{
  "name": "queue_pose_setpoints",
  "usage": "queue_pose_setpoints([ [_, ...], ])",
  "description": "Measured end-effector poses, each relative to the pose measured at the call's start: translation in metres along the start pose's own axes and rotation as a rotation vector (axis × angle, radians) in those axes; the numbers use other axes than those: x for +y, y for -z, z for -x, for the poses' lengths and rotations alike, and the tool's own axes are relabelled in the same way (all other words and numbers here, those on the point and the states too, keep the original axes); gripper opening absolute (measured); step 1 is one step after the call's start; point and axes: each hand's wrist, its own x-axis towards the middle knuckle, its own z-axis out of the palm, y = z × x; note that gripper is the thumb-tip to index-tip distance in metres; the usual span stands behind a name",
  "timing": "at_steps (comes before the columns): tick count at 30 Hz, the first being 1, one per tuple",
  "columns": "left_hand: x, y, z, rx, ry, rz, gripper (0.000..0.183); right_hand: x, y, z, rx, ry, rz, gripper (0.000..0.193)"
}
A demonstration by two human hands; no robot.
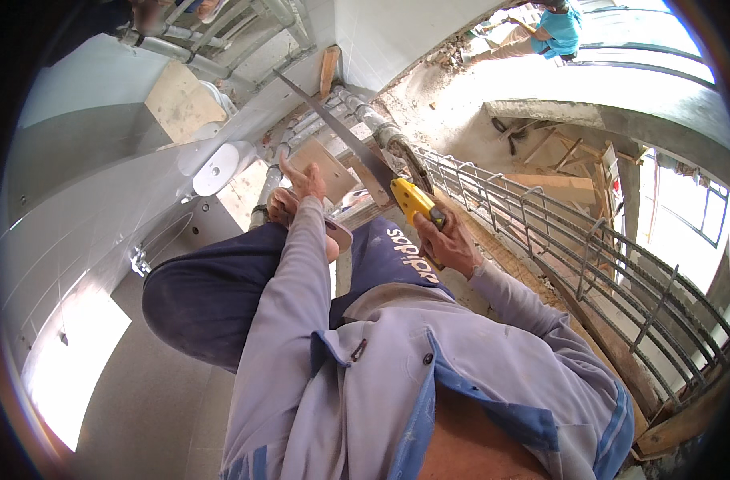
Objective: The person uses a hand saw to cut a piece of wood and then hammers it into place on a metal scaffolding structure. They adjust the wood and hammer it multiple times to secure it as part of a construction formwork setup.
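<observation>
Left hand (301, 186) lay flat, fingers spread open, pressing on a small pale wooden board (327, 166); thumb pointed up along the board's left edge. Right hand (445, 240) was closed tight round the yellow handle of a handsaw (365, 152). The blade ran up and to the left from the handle, its tip reaching toward the grey wall, its lower stretch crossing the board's right edge just beside the left hand.

Far left: grey tiled wall (85, 200), smooth, with a white round fitting (221, 168) near the board. Grey floor (149, 408) below it, with a bright sun patch.

Centre: a bundle of grey pipes (333, 112) ran up behind the board. The person's dark blue trouser knees (213, 296) sat just beneath both hands, crowding the saw's stroke from below.

Right: a long cage of steel rebar (589, 248) lay close by the saw hand, bars running down to the lower right. Loose timber (557, 188) lay beyond it. At top right, well apart, another person in a blue shirt (558, 30) crouched on rubble.
</observation>
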Motion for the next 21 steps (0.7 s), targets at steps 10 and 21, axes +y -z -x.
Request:
queue_pose_setpoints([
  [10, -0.019, 0.024, -0.032, -0.333, -0.119, -0.577, 0.044, 0.012, -0.019, -0.009, 0.091, 0.271, 0.256, 0.045],
  [21, -0.023, 0.025, -0.043, -0.29, -0.01, -0.791, 0.042, 0.015, -0.033, -0.022, 0.066, 0.279, 0.351, 0.042],
])
